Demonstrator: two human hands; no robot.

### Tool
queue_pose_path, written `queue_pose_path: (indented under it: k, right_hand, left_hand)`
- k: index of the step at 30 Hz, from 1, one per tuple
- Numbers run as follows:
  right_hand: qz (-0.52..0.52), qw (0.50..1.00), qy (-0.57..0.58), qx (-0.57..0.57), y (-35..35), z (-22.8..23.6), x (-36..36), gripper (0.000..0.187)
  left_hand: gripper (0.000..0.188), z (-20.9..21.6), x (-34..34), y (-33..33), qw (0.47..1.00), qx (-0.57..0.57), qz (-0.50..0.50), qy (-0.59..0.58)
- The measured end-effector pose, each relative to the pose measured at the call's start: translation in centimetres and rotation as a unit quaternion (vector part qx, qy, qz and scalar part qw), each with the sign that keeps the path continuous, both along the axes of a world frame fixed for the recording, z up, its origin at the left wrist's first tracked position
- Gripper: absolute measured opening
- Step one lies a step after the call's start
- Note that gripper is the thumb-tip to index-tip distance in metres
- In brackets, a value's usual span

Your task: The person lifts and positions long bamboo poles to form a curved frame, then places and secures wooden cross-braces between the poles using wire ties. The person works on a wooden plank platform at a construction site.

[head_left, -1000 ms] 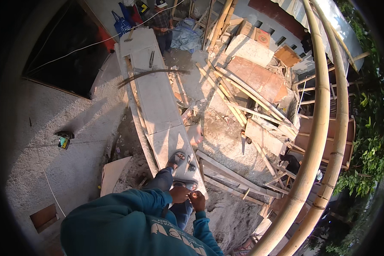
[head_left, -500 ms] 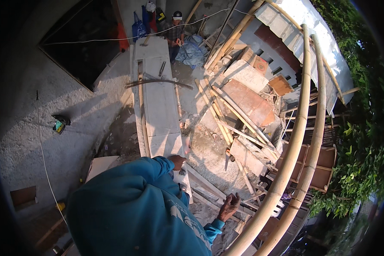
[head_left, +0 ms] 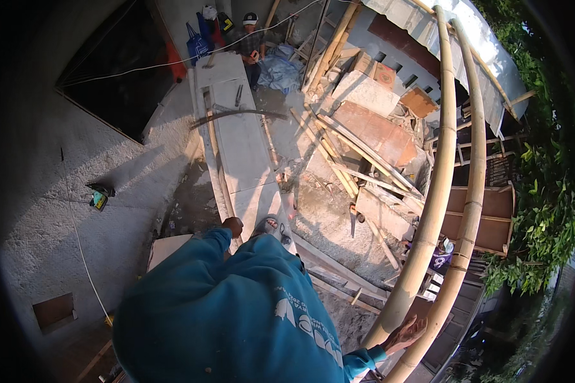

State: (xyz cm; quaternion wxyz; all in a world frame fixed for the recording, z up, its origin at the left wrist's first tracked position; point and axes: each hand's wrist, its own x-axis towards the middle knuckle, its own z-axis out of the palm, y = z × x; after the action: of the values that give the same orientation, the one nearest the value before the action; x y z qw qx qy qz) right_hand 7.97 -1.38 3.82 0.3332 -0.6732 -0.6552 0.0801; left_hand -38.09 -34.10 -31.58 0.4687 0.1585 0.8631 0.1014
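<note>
My left hand (head_left: 233,226) hangs low over the long grey board walkway (head_left: 239,147), close to a wooden strip (head_left: 214,143) along its left side. Its fingers are curled in; whether they hold anything is hidden. My right hand (head_left: 407,334) is stretched out to the lower right with its fingers extended. It lies against two thick bamboo poles, overlapping the left pole (head_left: 418,255) and reaching the right pole (head_left: 466,242); I cannot tell how firmly it touches. My sandalled foot (head_left: 269,223) stands on the walkway.
A dark curved strip (head_left: 236,115) and a pair of pliers-like tools (head_left: 239,96) lie on the walkway. A person (head_left: 252,48) in a cap is at its far end. Boards and bamboo (head_left: 358,156) are heaped below right; a handsaw (head_left: 353,220) lies there.
My right hand has moved right and down onto the bamboo poles. The left hand has shifted left across the walkway, and my view has swung slightly.
</note>
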Motion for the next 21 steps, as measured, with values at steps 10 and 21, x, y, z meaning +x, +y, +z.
queue_pose_path:
  k: [10, 21]
  right_hand:
    - [0.074, 0.996, -0.051, -0.015, -2.2, -2.0, 2.4, 0.069]
    - [0.047, 0.997, -0.059, -0.001, -2.7, -1.6, -0.9, 0.059]
  left_hand:
    - [0.024, 2.9, 7.2, 3.8, 0.991, 0.101, 0.016, 0.081]
    - [0.028, -1.5, 5.7, 1.2, 0.982, 0.156, -0.057, 0.088]
